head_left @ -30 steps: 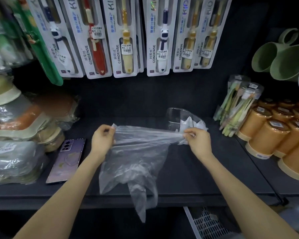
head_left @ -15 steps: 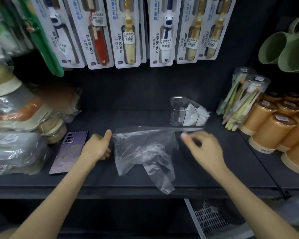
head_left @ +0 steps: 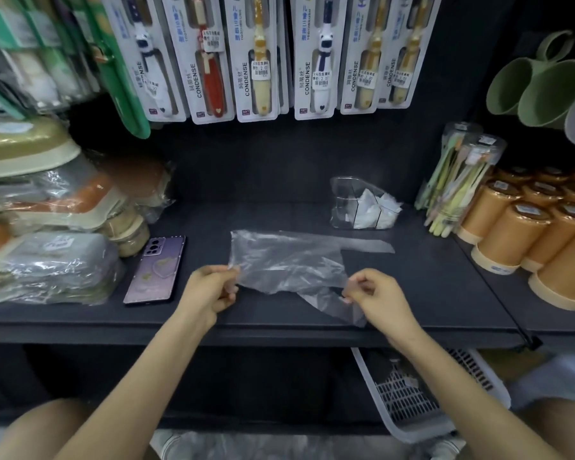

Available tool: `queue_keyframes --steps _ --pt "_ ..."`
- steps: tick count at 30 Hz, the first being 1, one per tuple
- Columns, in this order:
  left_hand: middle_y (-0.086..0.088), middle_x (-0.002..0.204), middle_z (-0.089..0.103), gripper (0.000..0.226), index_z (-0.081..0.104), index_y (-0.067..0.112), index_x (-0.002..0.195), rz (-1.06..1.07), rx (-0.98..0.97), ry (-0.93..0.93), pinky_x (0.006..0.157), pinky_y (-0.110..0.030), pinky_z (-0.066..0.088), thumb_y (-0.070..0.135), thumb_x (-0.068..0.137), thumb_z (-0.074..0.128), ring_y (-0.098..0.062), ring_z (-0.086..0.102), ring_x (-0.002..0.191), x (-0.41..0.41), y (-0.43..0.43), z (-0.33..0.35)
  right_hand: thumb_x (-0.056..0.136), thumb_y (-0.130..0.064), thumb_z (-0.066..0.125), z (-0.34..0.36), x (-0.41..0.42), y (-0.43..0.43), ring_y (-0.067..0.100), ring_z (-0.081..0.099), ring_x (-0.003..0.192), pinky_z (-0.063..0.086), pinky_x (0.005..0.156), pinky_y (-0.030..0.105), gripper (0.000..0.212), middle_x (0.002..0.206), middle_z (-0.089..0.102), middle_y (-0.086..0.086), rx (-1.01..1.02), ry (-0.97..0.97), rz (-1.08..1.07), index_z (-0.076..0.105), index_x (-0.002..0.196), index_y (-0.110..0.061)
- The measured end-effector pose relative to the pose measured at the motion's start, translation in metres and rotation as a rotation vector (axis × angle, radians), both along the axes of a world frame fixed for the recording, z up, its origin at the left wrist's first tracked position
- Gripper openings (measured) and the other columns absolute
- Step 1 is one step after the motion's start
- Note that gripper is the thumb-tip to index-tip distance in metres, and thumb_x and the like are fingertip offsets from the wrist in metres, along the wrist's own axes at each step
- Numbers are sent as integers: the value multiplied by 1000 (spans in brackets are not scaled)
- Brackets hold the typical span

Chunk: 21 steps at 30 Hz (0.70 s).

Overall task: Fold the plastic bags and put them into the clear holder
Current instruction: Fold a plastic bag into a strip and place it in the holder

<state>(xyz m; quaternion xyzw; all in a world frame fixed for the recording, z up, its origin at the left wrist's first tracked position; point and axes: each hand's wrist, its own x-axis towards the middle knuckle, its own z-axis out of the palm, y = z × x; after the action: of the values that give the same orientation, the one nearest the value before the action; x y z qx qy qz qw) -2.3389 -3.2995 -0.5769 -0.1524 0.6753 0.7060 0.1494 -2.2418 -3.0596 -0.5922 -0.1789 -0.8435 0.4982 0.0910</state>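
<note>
**Left hand [head_left: 210, 293] and right hand [head_left: 375, 297] pinch the bag's near edge**

My clear holder [head_left: 346, 204] stands at the back of the shelf [head_left: 429, 277], right of centre. Dividers split it into sections, and white folded bags [head_left: 375, 210] sit crumpled in the right-hand ones. A white slatted basket [head_left: 409, 403] sits below the shelf; I cannot tell what lies in it.

The plastic bag [head_left: 286, 260] lies in front of the holder, apart from it, mostly flat on the dark shelf. It is see-through and wrinkled, with one long handle strip stretched out to the right. Each of my hands is clamped on its near edge with thumb and curled fingers, left at the left corner, right at the right side, where a loose flap trails to the shelf's front lip.
</note>
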Motion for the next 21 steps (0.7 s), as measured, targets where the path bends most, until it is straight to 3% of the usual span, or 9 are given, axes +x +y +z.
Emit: queue_keyframes --steps 3,6,9,12,15,18,21 --pt "-3 68 48 11 57 6 99 91 45 2 36 -11 35 11 92 63 -6 42 47 -12 -6 1 91 -7 62 11 1 22 21 69 68 55 58 30 4 84 70 16 -269 -55 31 62 90 -10" --pt "-2 68 47 9 57 8 89 116 41 -6 33 -11 31 14 93 62 -3 41 40 -18 -9 -1 87 -6 67 16 7 38 20 71 74 56 57 28 19 88 70 12 -316 -124 136 62 103 -14" --pt "-4 66 49 17 56 7 79 101 71 -62 33 -12 33 14 93 62 -6 46 42 -18 -11 -2 82 -3 67 18 11 44 17 68 76 53 56 24 30 89 67 7 -556 -92 183 63 110 -12" --pt "-9 76 58 14 58 5 86 37 114 -142 37 -14 42 16 93 62 -16 56 60 -14 -15 0 81 9 61 17 12 49 14 60 74 51 56 20 32 92 61 9 -799 -4 78 64 107 -9" --pt "-12 86 62 7 59 5 92 -28 129 -180 42 -18 51 12 94 60 -22 61 73 -12 -19 4 82 18 56 16 10 56 16 56 73 50 54 19 31 89 59 9 -872 36 -58 64 100 -6" --pt "-9 78 58 13 56 10 83 -65 -24 -100 38 -14 46 13 95 58 -16 61 58 -13 -20 1 82 19 55 12 13 61 17 56 73 51 54 20 31 89 58 8 -794 -12 -129 66 96 -7" --pt "-10 70 55 18 56 9 81 -101 -218 34 33 -11 36 17 97 57 -8 57 37 -12 -17 -5 88 8 55 11 20 63 20 59 77 54 60 27 24 87 60 6 -864 -43 -96 65 105 -6"
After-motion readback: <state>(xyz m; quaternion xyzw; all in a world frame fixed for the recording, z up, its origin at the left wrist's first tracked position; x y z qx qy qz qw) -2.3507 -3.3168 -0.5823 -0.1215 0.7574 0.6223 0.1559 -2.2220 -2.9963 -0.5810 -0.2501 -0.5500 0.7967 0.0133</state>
